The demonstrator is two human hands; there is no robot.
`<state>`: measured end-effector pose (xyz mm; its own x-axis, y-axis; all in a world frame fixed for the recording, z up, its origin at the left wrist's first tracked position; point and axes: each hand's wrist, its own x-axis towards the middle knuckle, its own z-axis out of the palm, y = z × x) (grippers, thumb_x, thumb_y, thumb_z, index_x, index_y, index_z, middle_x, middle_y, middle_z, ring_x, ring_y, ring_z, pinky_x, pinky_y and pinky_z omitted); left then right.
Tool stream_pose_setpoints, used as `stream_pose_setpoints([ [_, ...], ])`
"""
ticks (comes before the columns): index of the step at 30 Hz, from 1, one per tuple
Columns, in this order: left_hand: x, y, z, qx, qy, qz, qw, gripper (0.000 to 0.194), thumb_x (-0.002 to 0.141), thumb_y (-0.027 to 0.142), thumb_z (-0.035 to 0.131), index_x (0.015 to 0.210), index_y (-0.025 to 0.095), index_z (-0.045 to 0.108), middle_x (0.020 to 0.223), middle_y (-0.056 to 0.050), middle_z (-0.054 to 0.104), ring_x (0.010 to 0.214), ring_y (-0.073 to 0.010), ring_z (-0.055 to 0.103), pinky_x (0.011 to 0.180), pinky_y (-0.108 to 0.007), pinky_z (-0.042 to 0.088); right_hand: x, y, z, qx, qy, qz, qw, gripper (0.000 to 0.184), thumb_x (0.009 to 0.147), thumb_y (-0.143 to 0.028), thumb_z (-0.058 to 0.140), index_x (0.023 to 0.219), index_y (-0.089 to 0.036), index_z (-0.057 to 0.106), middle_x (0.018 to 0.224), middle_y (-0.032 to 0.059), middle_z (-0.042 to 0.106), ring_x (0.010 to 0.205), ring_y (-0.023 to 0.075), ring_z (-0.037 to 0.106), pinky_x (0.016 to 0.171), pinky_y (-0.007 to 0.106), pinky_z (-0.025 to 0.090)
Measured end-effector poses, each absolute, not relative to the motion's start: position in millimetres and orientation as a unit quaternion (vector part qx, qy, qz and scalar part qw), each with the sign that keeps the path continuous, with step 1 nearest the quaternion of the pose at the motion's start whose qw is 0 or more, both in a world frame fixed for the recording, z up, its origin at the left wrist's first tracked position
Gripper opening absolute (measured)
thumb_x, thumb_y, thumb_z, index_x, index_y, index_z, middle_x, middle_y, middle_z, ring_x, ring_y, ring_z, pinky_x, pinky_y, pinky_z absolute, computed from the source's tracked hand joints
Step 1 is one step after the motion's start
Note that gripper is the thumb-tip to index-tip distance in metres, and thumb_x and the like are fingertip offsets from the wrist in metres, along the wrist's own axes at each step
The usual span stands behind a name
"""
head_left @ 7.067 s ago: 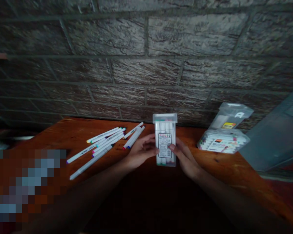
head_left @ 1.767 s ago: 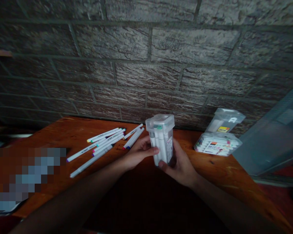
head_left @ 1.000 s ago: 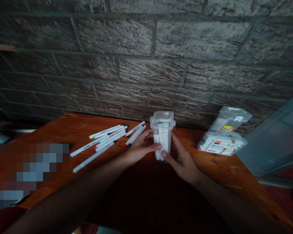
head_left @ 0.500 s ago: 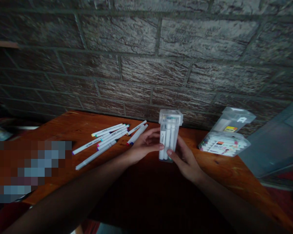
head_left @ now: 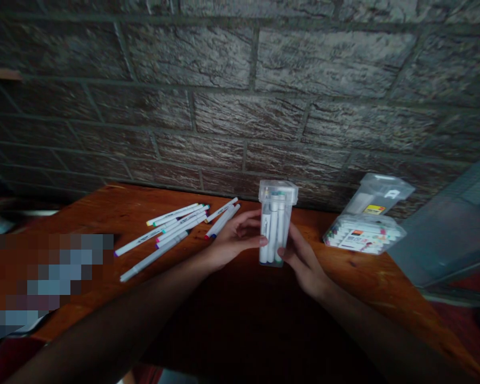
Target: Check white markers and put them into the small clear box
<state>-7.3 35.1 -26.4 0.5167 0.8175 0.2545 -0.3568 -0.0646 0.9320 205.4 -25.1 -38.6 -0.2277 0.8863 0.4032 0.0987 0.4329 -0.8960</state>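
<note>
A clear plastic marker case point(head_left: 277, 193) stands upright between my two hands, its lid on top. Several white markers point(head_left: 272, 234) show through its front wall. On its left side, my left hand point(head_left: 234, 237) grips it, thumb pressed on the front near the lower half. My right hand point(head_left: 302, 261) holds the lower right side, thumb at the front edge; its other fingers are partly hidden behind the case. Left of my hands, several loose white markers point(head_left: 176, 226) with coloured ends lie in a spread pile on the wooden table.
At the right back of the table point(head_left: 344, 288) lies a filled clear marker pack point(head_left: 364, 234), with another clear case point(head_left: 380, 194) behind it. A large translucent bin point(head_left: 444, 229) borders the table's right side. A brick wall point(head_left: 240, 106) rises behind. The left part is pixelated.
My right thumb has shifted slightly from the front of the case toward its right edge. The view has moved a little; the case stays between both hands.
</note>
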Motion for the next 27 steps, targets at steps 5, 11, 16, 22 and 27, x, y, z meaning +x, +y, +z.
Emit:
stream_pose_setpoints([
  [5, -7.1, 36.3, -26.2, 0.577, 0.197, 0.452, 0.652, 0.063, 0.074, 0.027, 0.096, 0.132, 0.022, 0.073, 0.115, -0.010, 0.079, 0.109, -0.0265, 0.073, 0.104, -0.043, 0.051, 206.2, -26.1, -37.1, -0.366, -0.679, 0.390, 0.503, 0.068, 0.102, -0.048, 0.064, 0.165, -0.038, 0.042, 0.169, 0.0018, 0.048, 0.157, 0.0334, 0.041, 0.131, 0.058, 0.029],
  [11, -5.9, 38.2, -29.6, 0.566, 0.177, 0.453, 0.666, 0.060, 0.082, 0.034, 0.091, 0.138, 0.022, 0.072, 0.122, -0.012, 0.079, 0.114, -0.0282, 0.073, 0.102, -0.041, 0.053, 206.4, -25.8, -38.6, -0.377, -0.670, 0.396, 0.502, 0.071, 0.100, -0.047, 0.064, 0.166, -0.036, 0.041, 0.171, 0.0004, 0.044, 0.160, 0.0341, 0.036, 0.133, 0.061, 0.022],
  [16, -5.8, 38.4, -29.9, 0.539, 0.180, 0.448, 0.690, 0.051, 0.089, 0.043, 0.084, 0.135, 0.023, 0.074, 0.127, -0.013, 0.077, 0.116, -0.0290, 0.073, 0.094, -0.039, 0.059, 207.2, -25.3, -40.4, -0.375, -0.670, 0.391, 0.507, 0.068, 0.100, -0.046, 0.063, 0.164, -0.036, 0.044, 0.171, 0.0001, 0.045, 0.160, 0.0347, 0.035, 0.133, 0.062, 0.020],
  [22, -5.9, 38.8, -31.8, 0.525, 0.191, 0.446, 0.699, 0.050, 0.089, 0.043, 0.084, 0.134, 0.023, 0.074, 0.120, -0.011, 0.079, 0.108, -0.0260, 0.075, 0.093, -0.039, 0.059, 208.4, -25.1, -38.6, -0.366, -0.675, 0.391, 0.508, 0.067, 0.099, -0.045, 0.063, 0.164, -0.036, 0.045, 0.171, 0.0007, 0.045, 0.159, 0.0344, 0.038, 0.132, 0.061, 0.023],
  [27, -6.4, 39.0, -32.5, 0.542, 0.184, 0.429, 0.699, 0.047, 0.089, 0.043, 0.084, 0.131, 0.023, 0.074, 0.122, -0.011, 0.078, 0.108, -0.0255, 0.074, 0.092, -0.036, 0.059, 210.7, -23.2, -43.4, -0.383, -0.668, 0.390, 0.505, 0.061, 0.099, -0.052, 0.061, 0.157, -0.033, 0.056, 0.163, 0.0023, 0.056, 0.156, 0.0375, 0.041, 0.130, 0.063, 0.026],
])
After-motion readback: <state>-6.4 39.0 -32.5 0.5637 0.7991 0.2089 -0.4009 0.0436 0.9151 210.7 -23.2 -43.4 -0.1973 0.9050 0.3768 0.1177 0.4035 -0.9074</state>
